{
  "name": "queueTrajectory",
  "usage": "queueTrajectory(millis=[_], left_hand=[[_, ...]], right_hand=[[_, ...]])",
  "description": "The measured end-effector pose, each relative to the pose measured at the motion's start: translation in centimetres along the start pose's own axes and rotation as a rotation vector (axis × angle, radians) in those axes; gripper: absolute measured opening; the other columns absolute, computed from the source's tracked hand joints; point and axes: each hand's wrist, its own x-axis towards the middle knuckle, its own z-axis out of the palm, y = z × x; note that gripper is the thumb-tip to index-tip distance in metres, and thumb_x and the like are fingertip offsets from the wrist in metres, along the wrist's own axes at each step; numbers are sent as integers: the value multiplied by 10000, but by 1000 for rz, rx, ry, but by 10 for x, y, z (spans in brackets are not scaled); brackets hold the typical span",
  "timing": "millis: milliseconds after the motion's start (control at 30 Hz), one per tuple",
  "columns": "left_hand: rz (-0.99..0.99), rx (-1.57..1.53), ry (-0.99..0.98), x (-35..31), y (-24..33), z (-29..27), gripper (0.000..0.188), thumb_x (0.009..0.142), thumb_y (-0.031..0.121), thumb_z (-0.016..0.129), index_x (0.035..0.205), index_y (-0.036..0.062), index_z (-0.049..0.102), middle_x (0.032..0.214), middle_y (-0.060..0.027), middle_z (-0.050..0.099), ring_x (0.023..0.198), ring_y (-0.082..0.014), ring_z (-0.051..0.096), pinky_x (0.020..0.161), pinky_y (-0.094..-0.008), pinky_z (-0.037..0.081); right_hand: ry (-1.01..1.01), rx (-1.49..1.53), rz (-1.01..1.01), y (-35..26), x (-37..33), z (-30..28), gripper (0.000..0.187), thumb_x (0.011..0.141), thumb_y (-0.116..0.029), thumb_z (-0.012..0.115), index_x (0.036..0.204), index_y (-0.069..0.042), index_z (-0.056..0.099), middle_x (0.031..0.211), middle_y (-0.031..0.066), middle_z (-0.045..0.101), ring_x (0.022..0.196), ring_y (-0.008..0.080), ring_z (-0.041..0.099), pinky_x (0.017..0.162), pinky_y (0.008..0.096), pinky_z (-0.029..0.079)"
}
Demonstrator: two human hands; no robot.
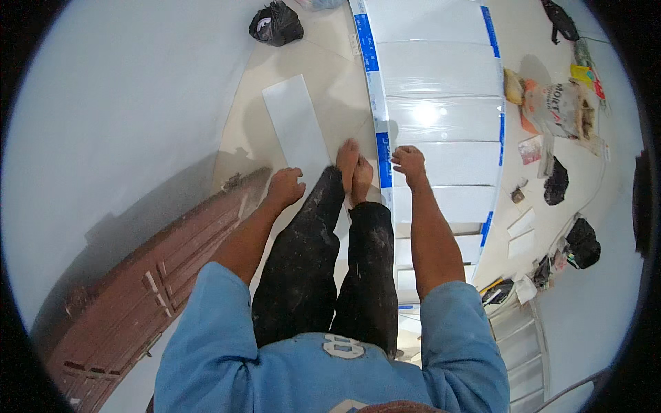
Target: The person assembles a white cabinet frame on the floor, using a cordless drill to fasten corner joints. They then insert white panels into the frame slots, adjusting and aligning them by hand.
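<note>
My left hand [286, 186] hangs beside my left leg, its fingers loosely curled, with nothing seen in them. Just beyond it a plain white rectangular board [292, 113] lies flat on the floor. My right hand [410, 162] is also curled, with no object showing in it. It appears over the edge of a long row of white panels [441, 162], which have blue-and-white printed edging [383, 155] and shiny clear wrap. Whether the hand touches the panels I cannot tell. My bare feet [354, 168] are between the board and the panels.
At left a brown wooden door [165, 282] meets a pale wall [131, 96]. A black plastic bag [276, 24] sits at the far end. Right of the panels are a torn printed sack [554, 107], black bags [582, 243] and white offcuts [521, 234].
</note>
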Motion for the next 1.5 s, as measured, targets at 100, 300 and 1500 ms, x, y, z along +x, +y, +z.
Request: queueTrajectory(millis=[100, 300, 1500], left_hand=[[148, 330, -200, 95, -1, 7, 428, 871, 261, 753, 1241, 53, 696, 1309, -201, 676, 1331, -376, 583, 1107, -571, 439], [688, 630, 146, 248, -51, 69, 541, 850, 222, 751, 1359, 72, 643, 1516, -201, 552, 1549, -400, 360, 1273, -607, 237], [318, -128, 16, 322, -143, -105, 399, 962, 125, 742, 1345, 33, 675, 1165, -184, 763, 1115, -269, 723, 985, -393, 562]], right_hand=[[-8, 5, -84, -48, 32, 27, 356, 997, -206, 696, 1268, 19, 637, 1072, 147, 752, 884, 234, 749, 704, 366, 630], [168, -195, -385, -71, 108, 36, 419, 959, -167, 720, 1342, -11, 647, 1184, 216, 719, 1033, 307, 732, 836, 427, 617], [560, -1475, -899, -19, 177, -36, 448, 842, -402, 808, 1184, -134, 700, 1158, 63, 657, 1125, 244, 607, 863, 421, 510]])
